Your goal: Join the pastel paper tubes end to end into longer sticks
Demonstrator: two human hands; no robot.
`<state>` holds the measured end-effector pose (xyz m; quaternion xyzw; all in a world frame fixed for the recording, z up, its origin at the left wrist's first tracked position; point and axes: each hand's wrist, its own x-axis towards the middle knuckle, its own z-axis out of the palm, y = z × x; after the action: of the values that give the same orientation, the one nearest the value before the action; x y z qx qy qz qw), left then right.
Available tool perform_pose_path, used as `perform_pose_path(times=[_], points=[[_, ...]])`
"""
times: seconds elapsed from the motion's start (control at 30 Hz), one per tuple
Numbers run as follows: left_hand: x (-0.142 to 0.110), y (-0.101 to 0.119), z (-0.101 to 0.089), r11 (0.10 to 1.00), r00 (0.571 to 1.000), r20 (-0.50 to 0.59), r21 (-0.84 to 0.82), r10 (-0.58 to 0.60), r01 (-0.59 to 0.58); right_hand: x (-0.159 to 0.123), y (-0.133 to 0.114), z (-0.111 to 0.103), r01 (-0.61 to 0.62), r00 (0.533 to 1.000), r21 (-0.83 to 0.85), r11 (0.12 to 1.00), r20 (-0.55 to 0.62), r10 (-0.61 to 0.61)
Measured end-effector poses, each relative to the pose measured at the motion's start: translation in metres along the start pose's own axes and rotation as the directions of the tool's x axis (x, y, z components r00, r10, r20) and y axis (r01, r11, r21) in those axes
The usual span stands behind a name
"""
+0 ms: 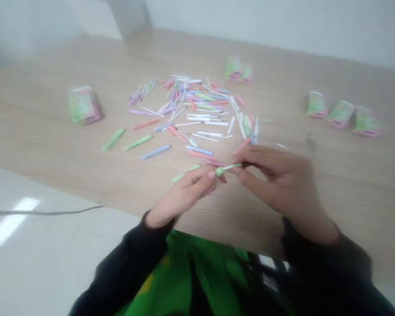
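My left hand (192, 186) pinches a short light green tube (220, 171) between thumb and fingertips. A thin pale stick (233, 166) runs from that tube to my right hand (273, 177), whose thumb and fingers close on its far end. Whether the stick sits inside the tube or only meets its end is too blurred to tell. Just past my hands lie a green tube (186, 173), a pink tube (201, 154) and a blue tube (200, 150). Behind them spreads a loose pile of coloured tubes and thin white sticks (204, 117).
A green and pink box (84, 105) stands at the left of the wooden table (125, 175). Two small boxes (238, 70) are at the back, with three more (340, 114) at the right. A dark cable (45, 213) crosses the pale floor.
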<state>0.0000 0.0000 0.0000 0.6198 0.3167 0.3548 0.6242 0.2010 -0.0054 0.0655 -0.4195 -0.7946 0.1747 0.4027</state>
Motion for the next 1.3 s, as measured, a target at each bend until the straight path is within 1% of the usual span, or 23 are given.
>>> perform_pose_path(times=[0.17, 0.33, 0.43, 0.5, 0.57, 0.67, 0.77, 0.87, 0.93, 0.97, 1.0, 1.03, 1.07, 1.1, 1.13, 1.17, 1.2, 1.23, 1.3], points=[[0.003, 0.002, 0.002, 0.999, 0.999, 0.015, -0.02, -0.029, 0.029, 0.002, -0.001, 0.001, 0.032, 0.996, 0.001, 0.999, 0.087, -0.032], [0.005, 0.001, 0.003, 0.994, 0.999, 0.02, -0.104, 0.031, -0.029, -0.002, 0.008, 0.006, 0.072, 0.983, 0.063, 0.995, 0.164, -0.081], [0.007, -0.002, 0.002, 0.989, 0.999, -0.014, -0.142, 0.049, -0.051, -0.006, 0.012, 0.008, 0.058, 0.99, 0.048, 0.997, 0.125, -0.064], [0.009, -0.004, 0.001, 0.976, 0.999, -0.031, -0.215, 0.041, -0.046, -0.008, 0.014, 0.009, 0.051, 0.995, 0.013, 0.999, 0.088, -0.052], [0.011, -0.004, 0.0, 0.944, 0.998, -0.051, -0.329, 0.026, -0.041, -0.009, 0.016, 0.01, 0.05, 0.994, -0.013, 0.999, 0.096, -0.049], [0.012, -0.003, -0.001, 0.861, 0.998, -0.064, -0.508, -0.024, -0.012, -0.009, 0.017, 0.01, 0.046, 0.989, -0.016, 0.999, 0.142, -0.043], [0.012, -0.003, -0.001, 0.749, 0.995, -0.022, -0.659, -0.101, 0.061, -0.009, 0.018, 0.01, 0.037, 0.988, -0.023, 0.999, 0.15, -0.033], [0.011, -0.004, -0.003, 0.664, 0.988, 0.026, -0.738, -0.152, 0.121, -0.009, 0.02, 0.011, 0.003, 0.992, -0.012, 1.0, 0.124, -0.001], [0.01, -0.004, -0.004, 0.652, 0.985, 0.057, -0.743, -0.16, 0.149, -0.011, 0.022, 0.014, -0.088, 0.991, 0.065, 0.994, 0.104, 0.081], [0.009, -0.004, -0.004, 0.672, 0.986, 0.064, -0.725, -0.153, 0.151, -0.011, 0.024, 0.017, -0.153, 0.985, 0.134, 0.979, 0.102, 0.14], [0.008, -0.003, -0.004, 0.715, 0.989, 0.058, -0.685, -0.139, 0.141, -0.012, 0.026, 0.02, -0.22, 0.974, 0.214, 0.952, 0.108, 0.201], [0.007, -0.001, -0.004, 0.78, 0.991, 0.046, -0.613, -0.122, 0.125, -0.012, 0.028, 0.023, -0.288, 0.957, 0.296, 0.911, 0.131, 0.26], [0.005, 0.001, -0.004, 0.857, 0.994, 0.023, -0.504, -0.107, 0.104, -0.012, 0.03, 0.026, -0.35, 0.936, 0.376, 0.858, 0.167, 0.309], [0.004, 0.004, -0.004, 0.929, 0.996, -0.008, -0.36, -0.092, 0.083, -0.012, 0.032, 0.029, -0.405, 0.914, 0.449, 0.796, 0.208, 0.348], [0.002, 0.007, -0.005, 0.978, 0.996, -0.041, -0.195, -0.076, 0.067, -0.011, 0.034, 0.032, -0.457, 0.889, 0.509, 0.729, 0.256, 0.379], [0.001, 0.012, -0.005, 0.998, 0.995, -0.08, -0.027, -0.057, 0.054, -0.011, 0.035, 0.035, -0.501, 0.865, 0.561, 0.659, 0.304, 0.399], [-0.001, 0.016, -0.007, 0.99, 0.992, -0.123, 0.136, -0.026, 0.043, -0.01, 0.036, 0.038, -0.538, 0.842, 0.61, 0.581, 0.354, 0.408], [-0.002, 0.021, -0.009, 0.958, 0.987, -0.159, 0.287, 0.016, 0.031, -0.01, 0.038, 0.04, -0.571, 0.818, 0.652, 0.499, 0.402, 0.411], [-0.003, 0.031, -0.013, 0.85, 0.977, -0.181, 0.527, 0.109, 0.002, -0.011, 0.039, 0.044, -0.62, 0.776, 0.711, 0.332, 0.49, 0.397]])
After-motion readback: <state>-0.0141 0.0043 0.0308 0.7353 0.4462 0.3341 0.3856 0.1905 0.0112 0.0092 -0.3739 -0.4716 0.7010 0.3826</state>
